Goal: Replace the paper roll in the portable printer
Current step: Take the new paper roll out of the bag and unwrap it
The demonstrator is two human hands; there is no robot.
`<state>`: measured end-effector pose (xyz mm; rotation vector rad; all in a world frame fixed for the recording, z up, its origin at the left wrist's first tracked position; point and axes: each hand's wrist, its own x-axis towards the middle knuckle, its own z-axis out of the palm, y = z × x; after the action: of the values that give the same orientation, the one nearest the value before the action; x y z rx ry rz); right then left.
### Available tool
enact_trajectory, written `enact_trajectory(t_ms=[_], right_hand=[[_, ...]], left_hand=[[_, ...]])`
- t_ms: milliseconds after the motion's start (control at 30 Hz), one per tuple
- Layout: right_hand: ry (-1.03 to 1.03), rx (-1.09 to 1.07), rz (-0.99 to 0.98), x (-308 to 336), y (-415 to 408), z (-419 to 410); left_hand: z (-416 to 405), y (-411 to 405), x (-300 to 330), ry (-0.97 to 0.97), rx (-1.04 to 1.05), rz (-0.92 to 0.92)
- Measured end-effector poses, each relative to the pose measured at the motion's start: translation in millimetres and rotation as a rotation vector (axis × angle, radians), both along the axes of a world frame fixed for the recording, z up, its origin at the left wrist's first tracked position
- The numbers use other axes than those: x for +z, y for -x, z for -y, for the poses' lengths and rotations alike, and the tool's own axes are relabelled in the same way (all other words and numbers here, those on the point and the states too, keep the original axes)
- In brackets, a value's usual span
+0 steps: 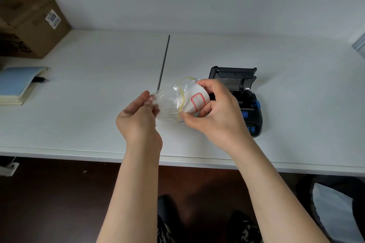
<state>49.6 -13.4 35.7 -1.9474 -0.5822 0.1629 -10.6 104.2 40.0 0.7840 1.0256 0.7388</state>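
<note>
Hands, two: left (138,118) pinches one bag (167,104), right (215,112) grips one roll (197,100).

The small black plastic portable printer (244,102) sits on the white table, on the right side, not far from the front edge. Its lid is flipped up and back, so the paper space inside is open. It has a bright blue catch on its right side and little blue buttons on the front part near the person. The white paper roll (197,99) is a roll of labels with red boxes drawn on them. It is up in the air, just left of the printer. It is half out of a clear plastic zip bag (169,102) with a yellow strip at its mouth.
</note>
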Motion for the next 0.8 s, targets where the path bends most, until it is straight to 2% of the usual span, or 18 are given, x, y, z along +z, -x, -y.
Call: enact_trajectory(t_ms=[233, 400, 633, 733, 767, 800], right_hand=[[-0.058, -0.012, -0.053, 6, -3, 5], [-0.284, -0.103, -0.289, 14, -9, 13], [-0.289, -0.214, -0.281, 15, -19, 24], [-0.279, -0.201, -0.289, 16, -18, 24], [-0.279, -0.196, -0.292, 17, -18, 25], [-0.281, -0.19, -0.299, 19, -17, 25]], left_hand=[[0, -1, -3, 0.013, 0.048, 0.019], [-7, 1, -7, -0.004, 0.087, 0.003], [-4, -3, -15, -0.038, -0.244, -0.276], [0, -4, -10, -0.204, -0.136, -0.518], [2, -3, -6, -0.279, -0.057, -0.502], [3, -2, -1, -0.352, 0.008, -0.407]])
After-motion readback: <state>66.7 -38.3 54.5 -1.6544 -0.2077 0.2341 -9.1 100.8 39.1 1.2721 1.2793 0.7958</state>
